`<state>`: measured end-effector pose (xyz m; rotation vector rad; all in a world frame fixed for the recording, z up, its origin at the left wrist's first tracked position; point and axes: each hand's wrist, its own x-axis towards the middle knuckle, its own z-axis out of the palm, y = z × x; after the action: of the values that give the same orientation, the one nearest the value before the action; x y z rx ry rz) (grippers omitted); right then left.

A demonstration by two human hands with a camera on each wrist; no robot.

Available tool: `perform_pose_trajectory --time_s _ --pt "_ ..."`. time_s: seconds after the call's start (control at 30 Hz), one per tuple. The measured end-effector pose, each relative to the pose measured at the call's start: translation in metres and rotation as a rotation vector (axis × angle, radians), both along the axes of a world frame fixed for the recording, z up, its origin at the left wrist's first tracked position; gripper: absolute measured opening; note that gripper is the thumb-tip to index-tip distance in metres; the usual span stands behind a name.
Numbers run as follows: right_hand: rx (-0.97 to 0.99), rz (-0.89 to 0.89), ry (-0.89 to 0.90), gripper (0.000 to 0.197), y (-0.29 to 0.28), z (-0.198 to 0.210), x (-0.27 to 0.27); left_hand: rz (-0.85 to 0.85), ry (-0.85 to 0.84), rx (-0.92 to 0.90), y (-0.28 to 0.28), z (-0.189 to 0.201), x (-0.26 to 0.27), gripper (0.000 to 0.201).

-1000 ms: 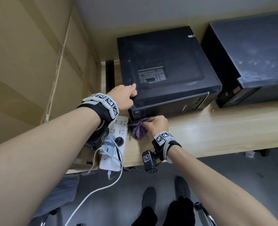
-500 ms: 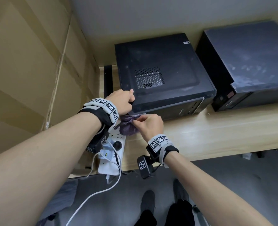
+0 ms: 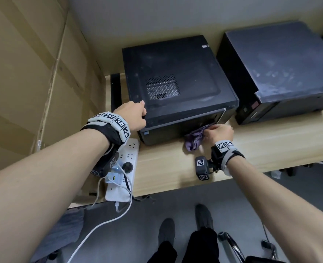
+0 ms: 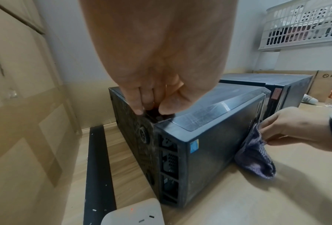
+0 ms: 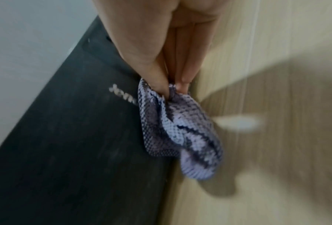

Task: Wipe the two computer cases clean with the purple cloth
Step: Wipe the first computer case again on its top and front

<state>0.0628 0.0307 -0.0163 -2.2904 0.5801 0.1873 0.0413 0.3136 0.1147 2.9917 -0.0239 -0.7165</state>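
Observation:
Two black computer cases lie flat on a wooden desk: the near case (image 3: 177,80) (image 4: 215,137) with a mesh vent on top, and a dusty second case (image 3: 282,69) (image 4: 267,82) to its right. My left hand (image 3: 133,115) (image 4: 151,109) grips the near case's front left top corner, fingers down the side and thumb on top. My right hand (image 3: 218,132) (image 4: 296,129) (image 5: 173,85) pinches the purple cloth (image 3: 194,139) (image 4: 255,158) (image 5: 178,132) against the right part of the case's front panel (image 5: 74,144). The cloth hangs bunched down to the desk.
A white power strip (image 3: 124,168) (image 4: 132,213) with plugs and a white cable lies at the desk's left front edge. Cardboard panels (image 3: 33,73) stand at the left. The desk (image 3: 270,145) has bare wood in front of the cases. A white basket (image 4: 303,25) hangs at the back right.
My right hand has carried the cloth from the case's front left corner rightward along the front panel. My left hand has kept its grip on the corner.

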Motion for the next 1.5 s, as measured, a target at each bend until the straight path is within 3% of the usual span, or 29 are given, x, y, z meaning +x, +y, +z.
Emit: perform_pose_trajectory --time_s 0.13,0.27,0.43,0.8,1.0,1.13,1.27,1.5 --pt "0.014 -0.071 -0.111 0.012 -0.020 0.025 0.007 0.013 -0.005 0.012 -0.008 0.009 -0.001 0.060" --pt "0.018 0.007 -0.214 0.007 -0.030 0.058 0.004 0.021 -0.006 0.104 -0.034 0.021 0.001 0.042" --pt "0.151 0.109 -0.318 0.012 -0.061 0.084 0.006 0.010 -0.104 -0.010 -0.074 0.029 0.014 0.027" --pt "0.378 0.094 -0.367 0.012 -0.182 0.108 0.013 -0.063 -0.103 -0.248 -0.206 0.034 0.046 0.055" --pt "0.448 0.042 -0.368 0.013 -0.257 0.104 0.020 -0.102 -0.106 -0.369 -0.279 0.030 0.063 0.047" --pt "0.495 0.036 -0.323 0.012 -0.296 0.101 0.024 -0.130 -0.011 -0.546 -0.335 0.021 0.073 0.035" --pt "0.497 0.080 -0.287 0.011 -0.317 0.099 0.027 -0.106 0.100 -0.652 -0.383 0.005 0.080 0.069" --pt "0.354 0.104 -0.221 0.010 -0.354 0.087 0.030 -0.092 0.152 -0.750 -0.432 -0.027 0.088 0.009"
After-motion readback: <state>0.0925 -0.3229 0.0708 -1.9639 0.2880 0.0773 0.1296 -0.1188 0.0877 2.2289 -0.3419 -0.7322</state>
